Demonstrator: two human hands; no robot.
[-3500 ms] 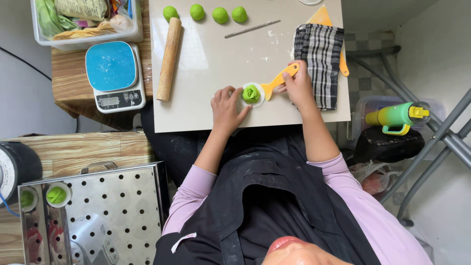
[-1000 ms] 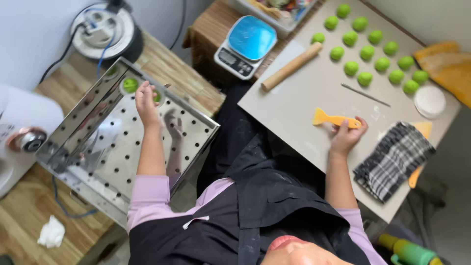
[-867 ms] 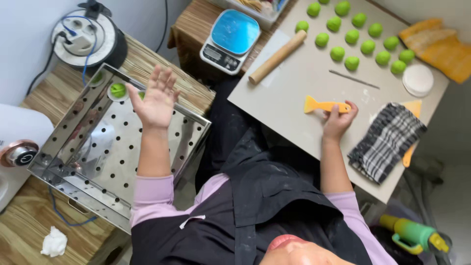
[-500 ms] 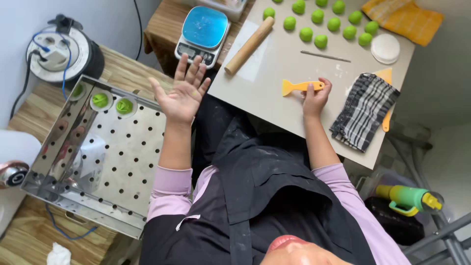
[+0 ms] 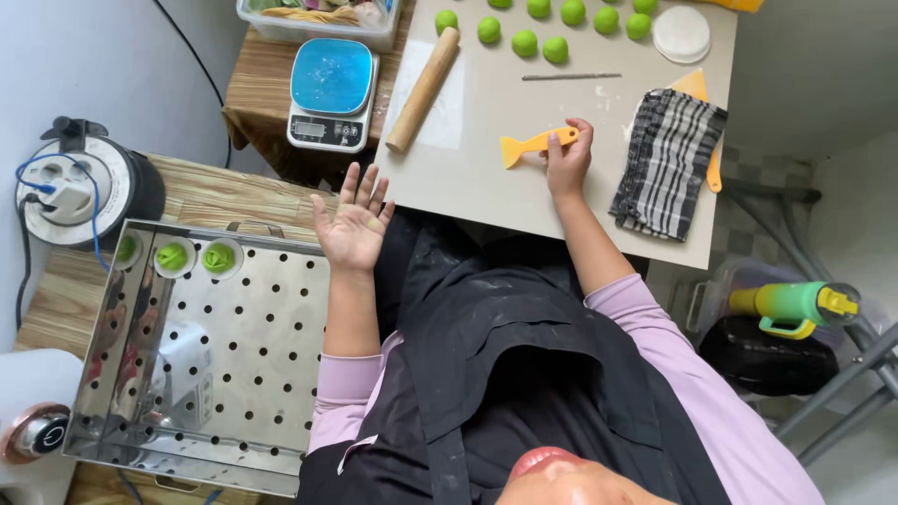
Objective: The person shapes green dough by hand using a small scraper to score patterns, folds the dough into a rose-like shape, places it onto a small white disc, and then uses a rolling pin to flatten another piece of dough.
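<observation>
While two shaped green pieces [image 5: 195, 257] sit in the tray [image 5: 234, 374], the left hand [image 5: 354, 224] hovers empty, fingers spread — right hand [image 5: 567, 161] grips the scraper [image 5: 533, 146] on the board [image 5: 486, 178], dough balls [image 5: 543, 28] beyond; shaping another looks next.

One head-worn camera looks steeply down, fairly near, over the work board [image 5: 486, 168] and perforated tray [image 5: 234, 374].

Bright, even daylight; soft shadows. Glare and reflections on the perforated steel tray [image 5: 234, 355]. Focus sharp; slight wide-angle edge distortion.
</observation>
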